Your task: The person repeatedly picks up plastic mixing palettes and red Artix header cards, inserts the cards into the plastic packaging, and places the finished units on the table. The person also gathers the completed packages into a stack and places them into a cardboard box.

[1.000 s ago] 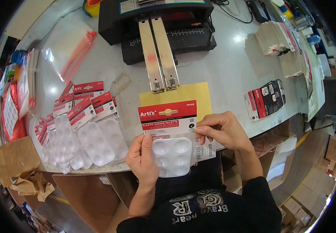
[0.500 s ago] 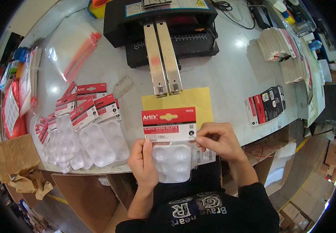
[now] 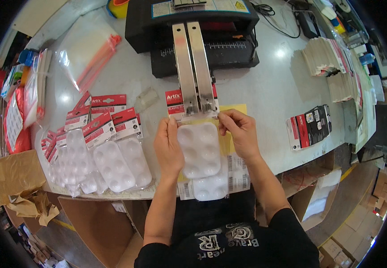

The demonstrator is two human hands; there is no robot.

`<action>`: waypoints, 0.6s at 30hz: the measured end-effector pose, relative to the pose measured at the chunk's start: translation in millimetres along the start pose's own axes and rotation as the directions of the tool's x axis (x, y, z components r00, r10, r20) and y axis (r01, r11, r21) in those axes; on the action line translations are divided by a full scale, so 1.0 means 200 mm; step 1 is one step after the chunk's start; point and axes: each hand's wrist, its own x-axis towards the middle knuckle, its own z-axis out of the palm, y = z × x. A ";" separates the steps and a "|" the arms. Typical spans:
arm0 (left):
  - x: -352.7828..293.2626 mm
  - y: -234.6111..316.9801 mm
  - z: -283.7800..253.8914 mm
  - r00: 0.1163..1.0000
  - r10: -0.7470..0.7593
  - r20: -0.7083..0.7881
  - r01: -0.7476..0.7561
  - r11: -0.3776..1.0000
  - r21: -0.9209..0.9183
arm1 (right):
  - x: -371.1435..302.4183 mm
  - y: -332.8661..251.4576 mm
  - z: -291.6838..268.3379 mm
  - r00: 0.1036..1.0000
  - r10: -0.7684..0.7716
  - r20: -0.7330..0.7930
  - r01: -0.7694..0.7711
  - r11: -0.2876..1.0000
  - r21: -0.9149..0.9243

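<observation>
A white plastic mixing palette (image 3: 198,149) with round wells lies in a clear bag under a red and white header card (image 3: 174,98). The card's middle is beneath the two metal arms (image 3: 186,67) of a black stapling machine (image 3: 193,22). My left hand (image 3: 168,145) pinches the pack at its left side, just below the card. On the opposite side my right hand (image 3: 240,131) pinches the pack near the card's lower corner. A second white palette (image 3: 211,190) lies partly covered, nearer to me, over a sheet of barcode labels (image 3: 238,172) and a yellow sheet (image 3: 227,143).
Several carded palettes (image 3: 122,165) are heaped at the left. Clear bags (image 3: 86,53) lie behind them. Header cards (image 3: 309,127) sit at the right, below stacked folded cards (image 3: 321,58). Brown paper (image 3: 14,172) hangs over the left table edge; cardboard boxes (image 3: 95,223) stand beneath.
Both hands have moved forward with a palette pack, and its header card has gone under the metal arms. Another palette now shows nearer to me. The view has shifted slightly.
</observation>
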 end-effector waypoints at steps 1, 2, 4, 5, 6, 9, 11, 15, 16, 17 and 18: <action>-0.01 -0.01 -0.02 0.998 -0.049 0.037 0.048 0.998 0.042 | -0.01 -0.01 -0.03 0.995 -0.089 0.038 0.092 0.993 -0.079; -0.01 -0.01 -0.05 0.998 -0.028 0.059 0.025 0.998 0.055 | -0.05 -0.02 -0.07 0.995 -0.068 -0.069 0.053 0.979 -0.199; 0.00 -0.01 -0.16 0.998 -0.057 -0.011 0.058 0.983 0.173 | -0.11 -0.07 -0.24 0.910 -0.392 -0.135 0.306 0.855 -0.418; 0.01 0.00 -0.28 0.989 -0.098 -0.106 0.117 0.974 0.193 | -0.12 -0.10 -0.38 0.735 -0.676 -0.051 0.571 0.658 -0.492; 0.02 0.01 -0.39 0.970 -0.138 -0.201 0.179 0.963 0.201 | -0.15 -0.13 -0.52 0.634 -0.765 -0.111 0.473 0.498 -0.727; 0.05 0.03 -0.66 0.846 0.328 -0.421 0.022 0.767 0.641 | -0.25 -0.14 -0.90 0.699 -0.666 -0.260 -0.200 0.168 -0.965; -0.01 0.00 -0.64 0.789 0.485 -0.376 -0.039 0.651 0.758 | -0.29 -0.04 -0.99 0.787 -0.500 -0.361 -0.424 -0.013 -0.906; -0.26 -0.07 -0.26 0.935 0.351 0.044 -0.293 0.698 0.654 | -0.31 0.08 -0.99 0.786 -0.556 -0.269 -0.339 -0.024 -0.940; -0.30 -0.09 -0.17 0.943 0.296 0.151 -0.322 0.702 0.636 | -0.31 0.09 -0.96 0.782 -0.564 -0.265 -0.327 -0.009 -0.945; -0.32 -0.10 -0.11 0.958 0.269 0.104 -0.276 0.750 0.601 | -0.30 0.08 -0.95 0.765 -0.600 -0.233 -0.299 -0.011 -0.954; -0.34 -0.11 -0.07 0.961 0.261 0.087 -0.264 0.784 0.561 | -0.31 0.08 -0.93 0.767 -0.602 -0.224 -0.288 -0.011 -0.958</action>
